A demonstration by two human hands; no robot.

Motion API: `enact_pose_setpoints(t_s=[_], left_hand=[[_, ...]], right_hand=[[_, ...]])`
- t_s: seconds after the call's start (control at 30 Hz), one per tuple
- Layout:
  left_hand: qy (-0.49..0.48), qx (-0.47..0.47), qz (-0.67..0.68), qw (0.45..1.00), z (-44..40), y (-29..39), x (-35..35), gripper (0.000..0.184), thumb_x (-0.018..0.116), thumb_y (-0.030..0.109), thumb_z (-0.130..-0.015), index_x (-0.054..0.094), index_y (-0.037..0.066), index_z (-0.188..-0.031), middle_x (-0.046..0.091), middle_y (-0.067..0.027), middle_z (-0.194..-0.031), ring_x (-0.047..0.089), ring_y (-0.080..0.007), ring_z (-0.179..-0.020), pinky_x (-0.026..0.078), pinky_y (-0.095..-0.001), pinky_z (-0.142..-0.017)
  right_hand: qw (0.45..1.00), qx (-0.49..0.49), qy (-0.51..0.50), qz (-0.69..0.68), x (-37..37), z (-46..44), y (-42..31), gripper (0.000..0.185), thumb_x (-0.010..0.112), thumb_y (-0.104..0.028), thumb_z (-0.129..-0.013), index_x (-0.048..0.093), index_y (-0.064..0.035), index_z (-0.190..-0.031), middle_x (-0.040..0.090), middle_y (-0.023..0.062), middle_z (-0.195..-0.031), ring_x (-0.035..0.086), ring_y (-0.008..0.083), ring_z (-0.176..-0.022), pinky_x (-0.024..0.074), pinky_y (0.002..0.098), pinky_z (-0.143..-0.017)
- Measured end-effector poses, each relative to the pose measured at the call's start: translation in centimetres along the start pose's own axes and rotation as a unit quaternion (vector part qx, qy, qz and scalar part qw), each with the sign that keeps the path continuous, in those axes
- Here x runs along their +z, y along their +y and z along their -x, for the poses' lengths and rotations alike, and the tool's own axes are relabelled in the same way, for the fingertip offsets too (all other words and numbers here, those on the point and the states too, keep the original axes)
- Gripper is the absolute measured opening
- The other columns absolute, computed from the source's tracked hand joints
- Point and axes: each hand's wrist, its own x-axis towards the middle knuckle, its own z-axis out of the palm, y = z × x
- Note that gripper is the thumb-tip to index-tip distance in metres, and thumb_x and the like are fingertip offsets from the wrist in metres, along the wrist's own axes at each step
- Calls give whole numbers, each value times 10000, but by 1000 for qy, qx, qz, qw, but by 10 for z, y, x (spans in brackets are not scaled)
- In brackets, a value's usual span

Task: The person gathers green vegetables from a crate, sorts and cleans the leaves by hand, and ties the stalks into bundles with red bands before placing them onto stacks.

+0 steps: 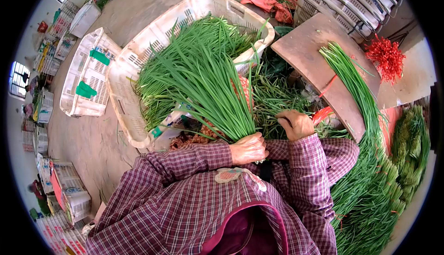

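Long green leaves fan up and away from my left hand (249, 148), which is wrapped round the lower ends of a bunch of garlic chives (213, 88). To its right, my right hand (298, 124) is raised with the fingers curled in; whatever they may pinch is too small or hidden to name. Just beyond that hand lies a heap of loose leaf scraps (282, 95). More garlic chives (194, 35) fill a large white plastic crate (127, 86) ahead of me.
A tilted brown board (305, 47) at the right carries another bunch of chives (347, 65). Red ties (385, 58) hang past its far edge. Bundled chives (370, 204) are piled on my right. A second white crate (88, 77) stands at left.
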Motion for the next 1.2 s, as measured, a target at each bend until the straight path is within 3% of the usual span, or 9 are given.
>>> enact_pose_setpoints(t_s=[0.37, 0.57, 0.63, 0.7, 0.9, 0.97, 1.0, 1.1, 1.2], left_hand=[[64, 34, -15, 997, -4, -4, 18, 155, 607, 175, -747, 582, 51, -658, 554, -60, -588, 581, -240, -630, 452, -374, -606], [-57, -6, 23, 998, -15, -1, 73, 368, 572, 148, -775, 634, 81, -1132, 532, -51, -1311, 429, -237, -1274, 232, -425, -1178], [-54, -16, 66, 996, -17, 3, 80, 388, 565, 141, -778, 620, 88, -1158, 532, -28, -1325, 396, -226, -1303, 173, -428, -1195], [178, 43, -1, 983, -17, 5, 76, 144, 604, 193, -746, 705, 139, -835, 646, 11, -918, 562, -216, -1022, 386, -464, -977], [293, 87, 206, 930, -26, 16, 26, 199, 530, 131, -826, 609, 13, -965, 602, -80, -1071, 516, -198, -1099, 255, -407, -1141], [43, 62, 204, 976, -30, 17, 7, 105, 570, 125, -773, 601, 25, -770, 598, -68, -805, 585, -226, -894, 414, -420, -958], [233, 126, 221, 939, -37, 10, 19, 70, 621, 133, -693, 597, 69, -678, 549, -73, -637, 592, -252, -676, 473, -412, -663], [35, 22, 171, 984, -45, 2, -65, 70, 643, 113, -673, 587, 78, -696, 544, -99, -611, 576, -256, -558, 446, -395, -496], [226, -66, 195, 952, -52, -17, -128, 102, 680, 102, -726, 596, 49, -748, 604, -104, -661, 609, -229, -560, 477, -358, -506]], right_hand=[[980, -74, 55, -174, 23, -55, -60, 142, 670, -130, -854, 665, 4, -900, 659, 108, -698, 620, 189, -584, 497, 309, -571], [977, -54, 32, -202, 31, -80, -70, 161, 671, -189, -847, 666, -33, -886, 678, 141, -752, 656, 280, -645, 518, 368, -610], [978, -41, 21, -203, 30, -89, -77, 155, 671, -184, -846, 663, -34, -886, 677, 136, -750, 652, 276, -642, 514, 364, -611], [973, -29, 14, -228, 31, -98, -82, 155, 674, -185, -845, 662, -36, -885, 677, 130, -754, 647, 274, -631, 511, 361, -607], [975, -26, 44, -216, 13, -97, -70, 156, 671, -163, -865, 679, -20, -927, 693, 124, -769, 665, 184, -648, 531, 314, -612], [964, -20, 63, -257, -2, -92, -60, 164, 660, -167, -881, 676, -14, -939, 689, 132, -764, 661, 175, -656, 528, 312, -615], [957, -19, 88, -275, -9, -87, -55, 195, 646, -178, -902, 666, -1, -980, 681, 119, -754, 649, 161, -663, 524, 305, -622], [896, 78, 133, -416, -40, -68, -38, 483, 589, -332, -947, 520, 2, -1289, 664, 106, -1031, 626, 145, -890, 502, 281, -767], [764, 1, 207, -611, -47, -55, -3, 802, 562, -535, -911, 256, -67, -1486, 517, 169, -1329, 563, 233, -1134, 464, 358, -935]])
